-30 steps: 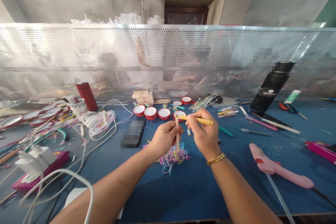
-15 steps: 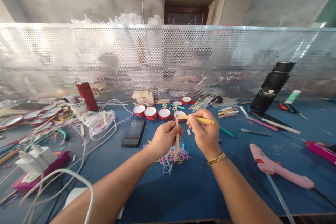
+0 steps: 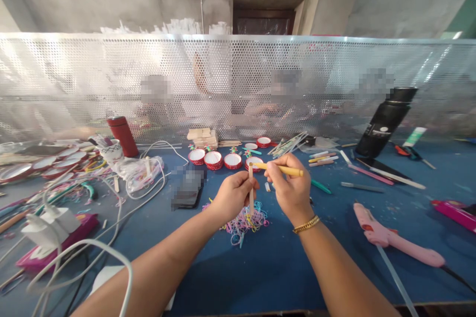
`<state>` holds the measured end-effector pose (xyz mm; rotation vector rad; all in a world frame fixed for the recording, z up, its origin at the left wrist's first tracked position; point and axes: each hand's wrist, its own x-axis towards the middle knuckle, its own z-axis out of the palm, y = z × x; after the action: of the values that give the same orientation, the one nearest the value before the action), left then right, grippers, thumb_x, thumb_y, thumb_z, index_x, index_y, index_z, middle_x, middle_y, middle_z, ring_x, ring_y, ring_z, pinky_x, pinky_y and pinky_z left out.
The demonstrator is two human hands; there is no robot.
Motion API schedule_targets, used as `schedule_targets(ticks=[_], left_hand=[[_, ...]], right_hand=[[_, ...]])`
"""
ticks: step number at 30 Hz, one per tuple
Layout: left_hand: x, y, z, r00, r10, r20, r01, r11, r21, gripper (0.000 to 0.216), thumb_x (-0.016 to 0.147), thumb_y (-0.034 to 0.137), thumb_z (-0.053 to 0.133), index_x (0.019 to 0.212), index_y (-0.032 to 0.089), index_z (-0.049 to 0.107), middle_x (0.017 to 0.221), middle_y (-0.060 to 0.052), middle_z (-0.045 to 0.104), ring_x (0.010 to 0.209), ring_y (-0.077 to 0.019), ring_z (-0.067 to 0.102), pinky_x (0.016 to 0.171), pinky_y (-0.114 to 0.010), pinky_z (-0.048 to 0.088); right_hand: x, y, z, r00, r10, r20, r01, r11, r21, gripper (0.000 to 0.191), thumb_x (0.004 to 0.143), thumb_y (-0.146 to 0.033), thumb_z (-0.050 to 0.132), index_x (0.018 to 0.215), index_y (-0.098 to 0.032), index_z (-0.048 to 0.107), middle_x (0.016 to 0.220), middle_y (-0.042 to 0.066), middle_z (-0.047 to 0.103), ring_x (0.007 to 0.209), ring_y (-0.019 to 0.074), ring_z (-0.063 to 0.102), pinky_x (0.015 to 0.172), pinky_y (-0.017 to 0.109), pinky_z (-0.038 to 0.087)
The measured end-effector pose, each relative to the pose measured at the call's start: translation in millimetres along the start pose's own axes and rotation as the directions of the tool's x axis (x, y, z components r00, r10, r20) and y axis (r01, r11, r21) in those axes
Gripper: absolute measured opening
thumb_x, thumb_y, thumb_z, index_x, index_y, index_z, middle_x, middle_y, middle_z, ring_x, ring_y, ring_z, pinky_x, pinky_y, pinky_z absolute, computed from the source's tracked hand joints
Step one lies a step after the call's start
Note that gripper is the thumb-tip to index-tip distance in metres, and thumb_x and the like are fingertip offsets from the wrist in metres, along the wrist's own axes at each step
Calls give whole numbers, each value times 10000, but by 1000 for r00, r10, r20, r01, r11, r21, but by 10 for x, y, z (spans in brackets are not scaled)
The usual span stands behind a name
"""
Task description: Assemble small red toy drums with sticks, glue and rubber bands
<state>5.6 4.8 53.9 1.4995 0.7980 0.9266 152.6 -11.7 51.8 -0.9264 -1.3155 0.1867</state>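
Note:
My left hand (image 3: 232, 196) is closed around a thin pale stick (image 3: 252, 202) held upright over the blue table. My right hand (image 3: 292, 187) pinches a yellow stick (image 3: 283, 170) held level, its left tip meeting the top of the pale stick. Under both hands lies a heap of small coloured rubber bands (image 3: 243, 222). A gold bracelet (image 3: 305, 225) circles my right wrist.
Red-rimmed round lids (image 3: 222, 159) sit behind the hands, with stacked wooden sticks (image 3: 203, 136). A pink glue gun (image 3: 394, 238) lies at right, a black bottle (image 3: 385, 122) beyond it. White cables and a charger (image 3: 52, 223) crowd the left. A perforated metal screen (image 3: 238, 84) backs the table.

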Motion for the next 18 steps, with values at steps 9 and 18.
schedule_targets(ticks=[9, 18], left_hand=[[12, -22, -7, 1000, 2, 8, -2, 1000, 5, 250, 817, 415, 558, 742, 177, 550, 563, 37, 518, 437, -69, 388, 446, -217, 297], [12, -25, -4, 1000, 2, 10, -3, 1000, 13, 266, 823, 428, 572, 741, 176, 547, 562, 36, 519, 439, -71, 388, 449, -217, 299]], right_hand=[[0, -2, 3, 1000, 0, 5, 0, 1000, -3, 190, 888, -311, 615, 730, -214, 578, 645, -14, 632, 582, 147, 587, 610, 294, 470], [1, -15, 3, 1000, 12, 15, -12, 1000, 5, 189, 890, -317, 620, 736, -214, 578, 643, -15, 638, 579, 145, 594, 614, 295, 478]])
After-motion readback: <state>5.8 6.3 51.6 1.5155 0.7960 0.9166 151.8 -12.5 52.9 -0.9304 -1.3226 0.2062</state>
